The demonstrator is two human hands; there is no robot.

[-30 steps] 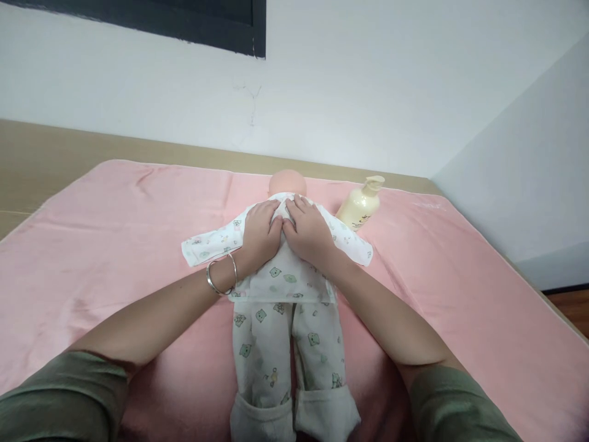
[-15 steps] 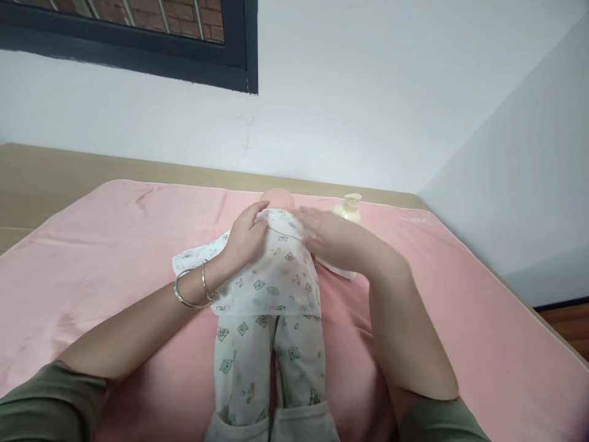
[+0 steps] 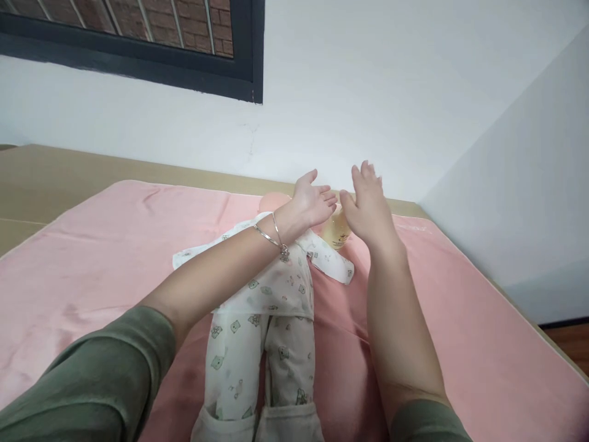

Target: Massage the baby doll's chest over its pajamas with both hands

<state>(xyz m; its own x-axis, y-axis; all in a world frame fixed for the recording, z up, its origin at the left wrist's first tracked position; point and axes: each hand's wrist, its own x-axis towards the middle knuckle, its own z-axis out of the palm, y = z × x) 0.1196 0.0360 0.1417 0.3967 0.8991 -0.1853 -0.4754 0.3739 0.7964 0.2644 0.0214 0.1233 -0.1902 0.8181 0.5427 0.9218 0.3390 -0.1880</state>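
Observation:
A doll (image 3: 275, 201) in a white pyjama top (image 3: 271, 288) and matching trousers (image 3: 237, 362), printed with small green animals, lies on a pink blanket (image 3: 92, 270). My left hand (image 3: 313, 199), a silver bangle on its wrist, is held above the doll's upper body, palm turned up and fingers apart. Close by to the right is my right hand (image 3: 369, 205), fingers stretched toward the wall. Both hands hold nothing. Between and behind them stands a pump bottle (image 3: 337, 230) with yellowish contents, its top hidden by my hands. My left forearm covers part of the doll's chest.
The blanket lies over a wooden surface (image 3: 69, 166) that runs up to a white wall (image 3: 350, 80). A dark-framed window (image 3: 248, 55) with bars is at the upper left. Another wall (image 3: 529, 184) rises on the right.
Both hands have left the doll's upper chest. My left hand has moved right and turned palm up; my right hand has moved right and up, in front of the bottle.

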